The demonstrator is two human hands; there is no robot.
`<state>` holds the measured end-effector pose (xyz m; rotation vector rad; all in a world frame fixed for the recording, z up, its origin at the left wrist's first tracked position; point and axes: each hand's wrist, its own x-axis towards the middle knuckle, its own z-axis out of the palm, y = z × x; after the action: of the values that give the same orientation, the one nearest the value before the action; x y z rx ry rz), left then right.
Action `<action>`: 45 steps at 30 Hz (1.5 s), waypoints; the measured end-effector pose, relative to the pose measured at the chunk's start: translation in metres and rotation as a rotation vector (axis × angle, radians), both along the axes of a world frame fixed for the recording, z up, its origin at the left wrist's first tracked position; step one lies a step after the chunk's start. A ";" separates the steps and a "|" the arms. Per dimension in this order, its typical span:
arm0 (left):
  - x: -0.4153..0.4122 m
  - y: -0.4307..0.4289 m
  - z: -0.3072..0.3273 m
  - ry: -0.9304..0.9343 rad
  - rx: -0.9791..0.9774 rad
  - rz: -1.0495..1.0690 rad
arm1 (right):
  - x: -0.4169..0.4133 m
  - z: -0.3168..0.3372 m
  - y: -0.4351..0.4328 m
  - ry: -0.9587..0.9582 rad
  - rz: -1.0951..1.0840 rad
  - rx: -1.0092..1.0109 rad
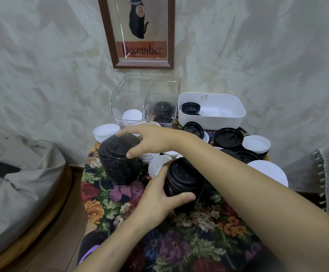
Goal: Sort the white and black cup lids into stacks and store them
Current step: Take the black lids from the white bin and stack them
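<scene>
A tall stack of black lids (118, 160) stands at the left of the floral table (189, 228). My right hand (151, 141) reaches across and grips its top lid with thumb and fingertips. My left hand (159, 197) grips a second, shorter stack of black lids (183, 179) in the middle of the table. Loose white lids (158, 166) and black lids (228, 137) lie scattered behind. A clear two-part bin (146, 101) at the back holds white lids on its left and black lids on its right.
A white tub (212, 109) with a black lid inside sits at the back right. A stack of white lids (105, 131) stands by the clear bin. A grey cushion (16, 173) lies left of the table; a framed picture (140, 32) hangs on the wall.
</scene>
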<state>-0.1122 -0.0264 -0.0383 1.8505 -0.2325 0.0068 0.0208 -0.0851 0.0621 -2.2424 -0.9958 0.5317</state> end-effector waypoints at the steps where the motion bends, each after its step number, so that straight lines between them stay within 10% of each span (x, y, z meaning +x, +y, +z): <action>1: -0.001 0.003 0.000 0.000 -0.002 0.005 | 0.001 0.000 -0.001 0.011 -0.003 0.012; 45: -0.010 0.028 -0.006 0.022 -0.088 0.018 | 0.011 -0.010 0.034 -0.113 0.054 -0.061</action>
<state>-0.1221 0.0012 -0.0445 1.7645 -0.1974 0.0094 0.0320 -0.0507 0.0517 -2.3269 -1.1134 0.4683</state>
